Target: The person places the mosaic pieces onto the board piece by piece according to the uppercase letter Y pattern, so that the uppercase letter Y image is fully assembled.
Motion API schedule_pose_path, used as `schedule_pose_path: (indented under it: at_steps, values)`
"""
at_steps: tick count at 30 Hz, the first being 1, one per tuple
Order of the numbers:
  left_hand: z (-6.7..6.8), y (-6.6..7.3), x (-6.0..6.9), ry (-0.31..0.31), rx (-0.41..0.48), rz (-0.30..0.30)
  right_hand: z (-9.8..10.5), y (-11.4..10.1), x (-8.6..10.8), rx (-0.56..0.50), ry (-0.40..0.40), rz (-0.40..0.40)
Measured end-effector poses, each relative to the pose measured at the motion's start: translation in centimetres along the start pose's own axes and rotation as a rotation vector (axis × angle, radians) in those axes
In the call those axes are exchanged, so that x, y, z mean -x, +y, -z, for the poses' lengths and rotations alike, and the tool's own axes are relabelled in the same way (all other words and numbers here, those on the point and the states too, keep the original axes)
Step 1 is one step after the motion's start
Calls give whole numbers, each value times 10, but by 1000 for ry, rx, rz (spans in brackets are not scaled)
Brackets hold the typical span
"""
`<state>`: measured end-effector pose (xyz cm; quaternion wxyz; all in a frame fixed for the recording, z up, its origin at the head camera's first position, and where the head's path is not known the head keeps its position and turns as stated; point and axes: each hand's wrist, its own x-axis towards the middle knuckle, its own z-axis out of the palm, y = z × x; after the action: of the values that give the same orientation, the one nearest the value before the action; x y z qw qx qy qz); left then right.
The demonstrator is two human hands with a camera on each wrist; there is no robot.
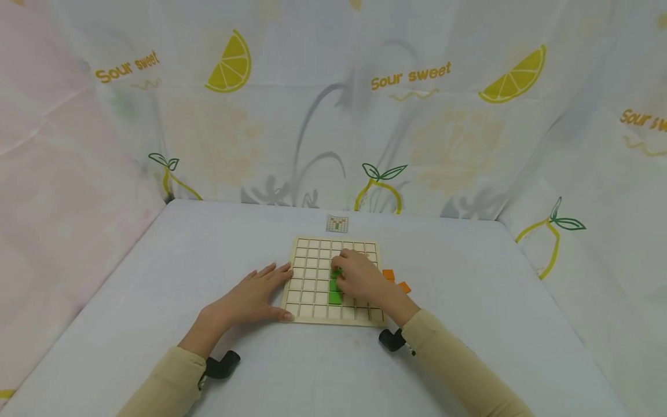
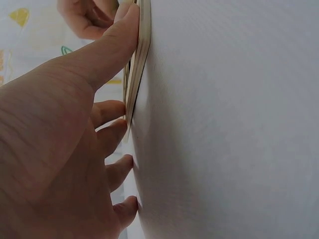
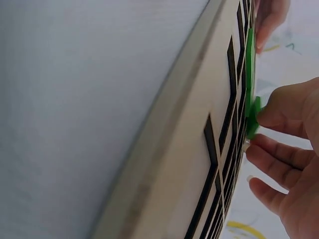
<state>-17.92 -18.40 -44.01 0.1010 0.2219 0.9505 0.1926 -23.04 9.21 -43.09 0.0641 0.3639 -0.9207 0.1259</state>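
A square wooden grid board point(image 1: 307, 284) lies on the white table. Green tiles point(image 1: 335, 297) sit in one of its columns. My right hand point(image 1: 363, 279) is over the board, pinching a green tile point(image 3: 254, 118) between thumb and fingers; in the right wrist view that tile is tilted, just beyond the green tiles lying in the grid point(image 3: 249, 64). My left hand point(image 1: 247, 298) lies spread at the board's left side, thumb and fingertips touching its edge. In the left wrist view, the thumb of my left hand point(image 2: 60, 124) rests on the board's edge point(image 2: 141, 64).
Two orange tiles point(image 1: 388, 274) point(image 1: 405, 287) lie on the table right of the board, near my right wrist. A small card with a grid pattern point(image 1: 337, 224) lies behind the board. Printed cloth point(image 1: 312, 116) hangs behind the table.
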Motion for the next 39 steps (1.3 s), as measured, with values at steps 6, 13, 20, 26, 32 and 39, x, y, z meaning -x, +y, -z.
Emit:
schedule_pose_path:
  at_steps: [6,13,20,26,32,39]
  values:
    - [1,2,1,2,8,4,1,-1,0,-5,1,9]
    - [2,3,2,-1,9,4,-1,1,3,16,26,35]
    - [2,2,1,0,5,6,0,1,4,8,37,43]
    - [3,4,2,0,9,1,-3,4,4,22,69,62]
    - [2,2,1,-6,4,7,1,3,7,10,55,43]
    - [2,2,2,6,8,-2,2,7,11,3,40,33]
